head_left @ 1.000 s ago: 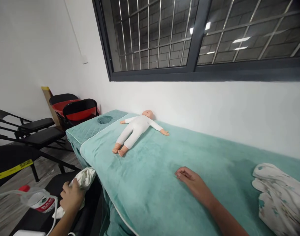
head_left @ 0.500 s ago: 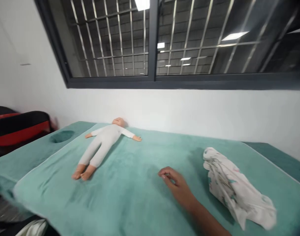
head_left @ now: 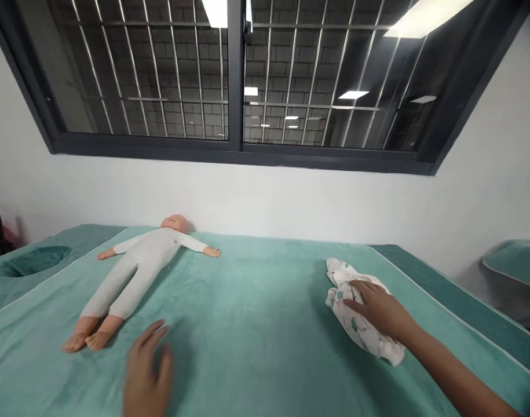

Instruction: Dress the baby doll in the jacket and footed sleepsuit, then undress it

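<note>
My right hand (head_left: 377, 307) lies over a bunched white cloth (head_left: 358, 336) with a small green print, its thumb and fingers curled into the folds. What the cloth is exactly, a garment or a wrap, I cannot tell. At the lower left my left hand (head_left: 147, 370) hovers over the green bed cover, fingers apart and nothing in them. Beyond it a baby doll (head_left: 141, 263) in a white suit lies on its back, arms spread, head toward the wall and bare feet toward me.
The padded bed has a green cover (head_left: 247, 301) with darker side strips. A round hole (head_left: 34, 260) opens in its left end. Behind stands a white wall (head_left: 269, 200) under a dark-framed barred window (head_left: 234, 116). Another green padded surface (head_left: 514, 263) appears at far right.
The view has turned right. My left hand has come into view. My right hand has moved from the bare cover onto the white cloth, which now looks more bunched.
</note>
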The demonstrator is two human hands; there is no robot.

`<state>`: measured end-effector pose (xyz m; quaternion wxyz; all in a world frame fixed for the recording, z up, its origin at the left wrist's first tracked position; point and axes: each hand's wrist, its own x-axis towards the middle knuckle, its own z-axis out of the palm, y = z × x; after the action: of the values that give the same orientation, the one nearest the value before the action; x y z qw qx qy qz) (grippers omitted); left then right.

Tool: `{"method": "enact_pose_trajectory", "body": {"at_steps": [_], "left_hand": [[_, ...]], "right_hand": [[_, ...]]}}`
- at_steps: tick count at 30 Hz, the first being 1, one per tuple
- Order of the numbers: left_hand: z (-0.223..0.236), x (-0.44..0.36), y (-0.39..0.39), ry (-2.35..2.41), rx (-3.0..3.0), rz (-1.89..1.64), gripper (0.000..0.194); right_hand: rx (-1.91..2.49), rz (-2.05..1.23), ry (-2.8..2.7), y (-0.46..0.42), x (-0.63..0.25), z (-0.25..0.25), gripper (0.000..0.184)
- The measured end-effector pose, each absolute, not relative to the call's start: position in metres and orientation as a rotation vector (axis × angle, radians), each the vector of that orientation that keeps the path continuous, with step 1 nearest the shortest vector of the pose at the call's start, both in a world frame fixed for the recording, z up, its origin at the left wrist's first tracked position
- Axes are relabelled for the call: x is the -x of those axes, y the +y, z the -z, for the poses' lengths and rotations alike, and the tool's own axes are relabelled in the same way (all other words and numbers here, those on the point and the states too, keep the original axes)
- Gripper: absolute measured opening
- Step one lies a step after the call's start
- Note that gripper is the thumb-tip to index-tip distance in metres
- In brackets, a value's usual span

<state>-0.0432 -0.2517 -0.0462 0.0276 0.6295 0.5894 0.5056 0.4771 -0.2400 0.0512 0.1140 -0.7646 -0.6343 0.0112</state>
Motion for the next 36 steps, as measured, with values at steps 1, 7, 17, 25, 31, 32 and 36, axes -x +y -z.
{"method": "enact_pose_trajectory", "body": {"at_steps": [1, 7, 17, 25, 31, 32, 36], "left_hand": [[0.041, 0.019, -0.238, 1.749, -1.989, -1.512, 0.036], [0.032, -0.087, -0.190, 1.420, -2.302, -0.962, 0.042], [0.028, -0.093, -0.189, 1.406, -2.233, -0.721, 0.057], [-0.051, -0.139, -0.194, 0.710, -1.368, -1.182, 0.072], [-0.109, -0.108, -0.193, 0.762, -0.942, -1.592, 0.049], [-0.119, -0.100, -0.195, 0.770, -0.939, -1.609, 0.047], [-0.158, -0.073, -0.206, 0.885, -1.080, -1.638, 0.042]], "right_hand": [[2.262, -0.107, -1.783, -0.240, -0.485, -0.053, 0.062], [2.275, -0.241, -1.624, -0.242, -0.504, -0.063, 0.055], [1.668, -0.467, -1.430, -0.206, -0.429, -0.124, 0.024], [1.071, -0.969, -1.499, -0.186, -0.273, -0.150, 0.013], [1.009, -1.055, -1.880, -0.189, -0.260, -0.135, 0.052], [1.056, -1.102, -1.921, -0.190, -0.262, -0.126, 0.054], [1.201, -1.099, -1.992, -0.196, -0.266, -0.104, 0.029]]}}
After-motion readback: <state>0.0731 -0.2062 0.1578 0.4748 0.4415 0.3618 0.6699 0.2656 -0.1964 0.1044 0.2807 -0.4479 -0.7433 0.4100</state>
